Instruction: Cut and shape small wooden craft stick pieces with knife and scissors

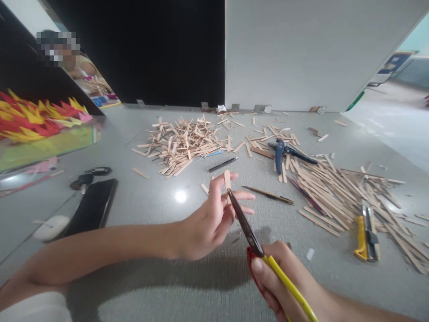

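Observation:
My left hand (211, 219) pinches a short wooden craft stick (227, 180) upright between thumb and forefinger, its other fingers stretched out to the right. In my right hand (284, 273) is a pair of scissors (246, 223) with dark blades and red and yellow handles. The blade tips touch the stick just above my left thumb; whether they cut into it I cannot tell. Small offcuts (236, 239) lie on the table below the blades. Just beyond my left hand are a black pen (223, 164) and a brown, pointed pen-like tool (268, 195).
A heap of short stick pieces (182, 145) lies at the back; long sticks (321, 197) spread on the right with blue-handled pliers (283, 152) and a yellow box cutter (367, 235). A phone (90, 208), keys (83, 180) and folded paper shapes (36, 116) are left. Upright panels (301, 53) stand behind.

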Tool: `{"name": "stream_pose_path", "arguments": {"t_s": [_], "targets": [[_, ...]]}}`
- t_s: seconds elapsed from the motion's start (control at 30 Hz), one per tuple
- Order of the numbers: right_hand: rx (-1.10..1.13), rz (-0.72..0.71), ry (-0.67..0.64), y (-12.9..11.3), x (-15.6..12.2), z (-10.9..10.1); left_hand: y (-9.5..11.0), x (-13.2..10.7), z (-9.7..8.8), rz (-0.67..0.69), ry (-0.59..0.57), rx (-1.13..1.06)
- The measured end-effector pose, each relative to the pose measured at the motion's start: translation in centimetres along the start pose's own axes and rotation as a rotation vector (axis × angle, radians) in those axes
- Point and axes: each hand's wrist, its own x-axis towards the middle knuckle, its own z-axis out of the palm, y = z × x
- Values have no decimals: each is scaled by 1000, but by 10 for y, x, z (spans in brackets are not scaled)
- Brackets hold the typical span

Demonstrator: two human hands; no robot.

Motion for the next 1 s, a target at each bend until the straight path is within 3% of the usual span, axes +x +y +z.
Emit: {"name": "stream_pose_path", "arguments": {"t_s": [0.17,0.4,0.67,1.0], "targets": [[-23,28,10,1,3,-2,1,1,-1,-11,-5,-4],[-47,64,48,-5,2,-1,8,7,-3,-137,-14,-132],[-11,170,66,-10,5,-7,4,16,-7,-213,122,-144],[197,105,-63,-3,4,-18,6,25,-14,-231,184,-135]]}}
